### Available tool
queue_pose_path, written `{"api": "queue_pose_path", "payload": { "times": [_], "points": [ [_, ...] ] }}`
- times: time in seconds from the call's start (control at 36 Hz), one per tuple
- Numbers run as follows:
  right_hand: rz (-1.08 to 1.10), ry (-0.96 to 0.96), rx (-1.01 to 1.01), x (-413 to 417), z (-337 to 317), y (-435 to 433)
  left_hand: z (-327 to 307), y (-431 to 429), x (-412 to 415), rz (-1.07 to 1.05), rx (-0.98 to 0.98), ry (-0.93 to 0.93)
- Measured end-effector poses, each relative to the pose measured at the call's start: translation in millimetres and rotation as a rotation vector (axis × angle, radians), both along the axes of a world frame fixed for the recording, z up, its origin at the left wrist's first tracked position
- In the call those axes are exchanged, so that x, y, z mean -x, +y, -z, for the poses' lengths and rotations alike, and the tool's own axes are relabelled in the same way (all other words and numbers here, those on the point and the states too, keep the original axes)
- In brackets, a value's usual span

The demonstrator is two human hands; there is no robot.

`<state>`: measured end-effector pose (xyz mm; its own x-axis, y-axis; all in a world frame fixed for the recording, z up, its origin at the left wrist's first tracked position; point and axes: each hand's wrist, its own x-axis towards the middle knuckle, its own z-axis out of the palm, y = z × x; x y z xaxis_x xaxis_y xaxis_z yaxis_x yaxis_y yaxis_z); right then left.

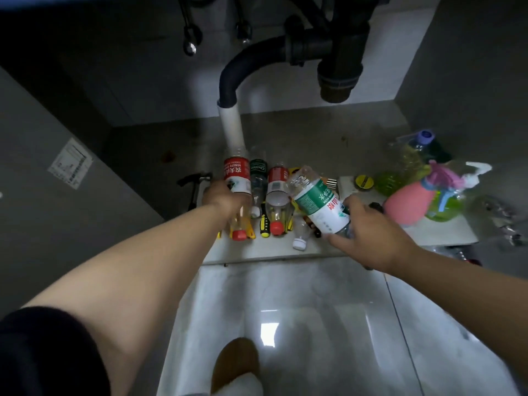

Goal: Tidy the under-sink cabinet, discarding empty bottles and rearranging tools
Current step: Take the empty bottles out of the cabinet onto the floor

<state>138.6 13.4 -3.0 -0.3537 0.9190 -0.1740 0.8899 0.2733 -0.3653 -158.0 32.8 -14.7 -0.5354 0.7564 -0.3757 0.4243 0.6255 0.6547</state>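
Clear plastic, the green-labelled bottle (318,205) is held tilted in the right hand (371,232), above the near edge of the cabinet floor (314,132). The left hand (224,200) grips a red-labelled bottle (237,178) at the left of the row. It is better to draw both out level, away from the screwdriver (265,224) and the white pipe (233,130) behind.

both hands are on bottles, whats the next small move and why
Probably lift the red-label bottle out with the left hand: its fingers curl round it where it lies among the other bottles, while the right hand holds the green-label bottle raised.
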Motion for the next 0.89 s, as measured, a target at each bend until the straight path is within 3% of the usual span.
{"api": "queue_pose_path", "payload": {
  "times": [0.11,0.22,0.39,0.5,0.72,0.89],
  "points": [
    [0.037,0.047,0.145,-30,-7,-10,-35,-19,-32,0.176,-0.086,-0.218],
    [0.074,0.025,0.329,-78,-8,-27,-60,-31,-78,0.418,0.039,-0.508],
    [0.181,-0.044,0.575,-155,20,-58,-53,-37,-157,0.754,0.406,-0.508],
    [0.291,-0.215,0.503,-190,62,-75,-26,-49,-209,0.882,0.557,-0.553],
    [0.579,-0.129,0.342,-197,127,-82,44,-84,-254,0.769,0.643,-0.708],
    [0.598,-0.189,0.175,-188,154,-79,75,-94,-254,0.757,0.627,-0.644]
  ]
}}
